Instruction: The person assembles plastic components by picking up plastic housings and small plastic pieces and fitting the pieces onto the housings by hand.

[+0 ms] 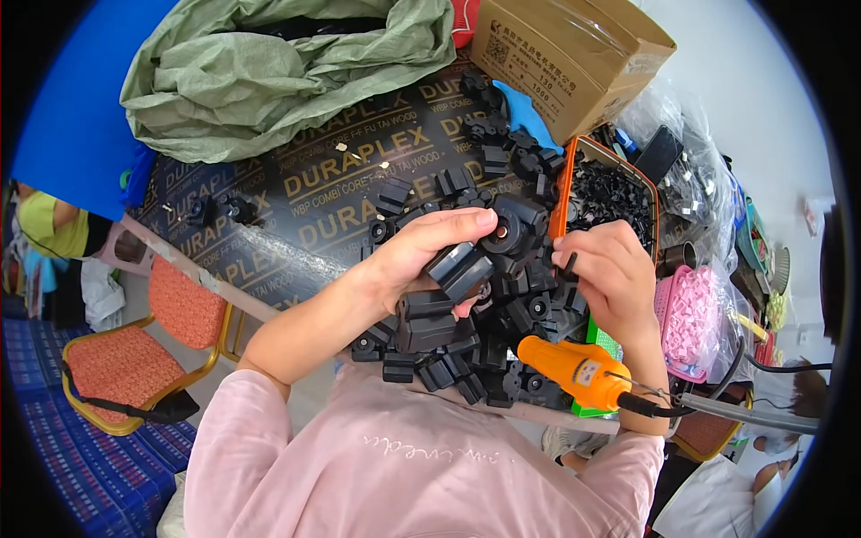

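Observation:
Over a heap of black plastic housings (430, 327), my left hand (417, 251) is closed around a black plastic housing (522, 220), its thumb on the round end with a copper-coloured centre. To the right of it, my right hand (614, 273) pinches a small black plastic piece (570, 263) between thumb and fingers. That piece is apart from the housing. Beside the right hand stands an orange tray (562, 199) holding many small black parts. Just below the hands an orange corded hand tool (574, 372) lies across the front, near my right forearm.
A cardboard box (574, 63) and a green woven sack (287, 90) stand at the back. At right are a pink basket (665, 327) of pink pieces, a dark phone-like slab (659, 152) and plastic bags. A green basket (605, 341) sits below my right hand; orange chairs (117, 368) stand left.

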`<state>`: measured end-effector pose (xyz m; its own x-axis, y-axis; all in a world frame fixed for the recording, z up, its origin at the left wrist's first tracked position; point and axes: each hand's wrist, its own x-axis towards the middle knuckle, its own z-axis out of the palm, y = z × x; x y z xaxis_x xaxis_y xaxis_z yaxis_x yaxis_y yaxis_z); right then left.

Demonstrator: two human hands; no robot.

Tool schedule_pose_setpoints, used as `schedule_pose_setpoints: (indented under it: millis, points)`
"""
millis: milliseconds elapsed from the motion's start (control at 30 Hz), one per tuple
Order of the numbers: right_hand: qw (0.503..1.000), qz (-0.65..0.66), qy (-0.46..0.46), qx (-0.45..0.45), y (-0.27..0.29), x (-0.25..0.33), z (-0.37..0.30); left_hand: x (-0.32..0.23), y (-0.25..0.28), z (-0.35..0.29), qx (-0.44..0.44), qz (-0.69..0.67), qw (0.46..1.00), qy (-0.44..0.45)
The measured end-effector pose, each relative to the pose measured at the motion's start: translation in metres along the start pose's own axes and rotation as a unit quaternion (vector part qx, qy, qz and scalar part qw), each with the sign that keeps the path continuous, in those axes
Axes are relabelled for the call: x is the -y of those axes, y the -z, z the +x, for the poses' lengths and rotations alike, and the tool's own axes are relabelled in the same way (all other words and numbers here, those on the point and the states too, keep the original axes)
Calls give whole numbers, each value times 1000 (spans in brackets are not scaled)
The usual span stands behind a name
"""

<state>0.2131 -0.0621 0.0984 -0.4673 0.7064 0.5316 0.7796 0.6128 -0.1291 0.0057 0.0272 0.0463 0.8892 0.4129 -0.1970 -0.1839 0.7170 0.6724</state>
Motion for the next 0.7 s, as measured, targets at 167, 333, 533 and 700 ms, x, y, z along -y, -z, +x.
schedule_pose_setpoints:
  millis: [167, 333, 533, 700]
  points:
    - [996, 61, -56, -14, -5, 0, -3, 6, 6, 2, 39, -44, 998, 11]
    - [997, 16, -56, 41, 0, 5, -1, 6, 5, 1, 46, -76, 996, 16]
    - [988, -75, 33, 128, 7, 10, 7, 1, 3, -4, -5, -42, 999, 22]
    - [979, -84, 27, 185, 10, 11, 9, -2, 1, -4, -5, -28, 999, 13]
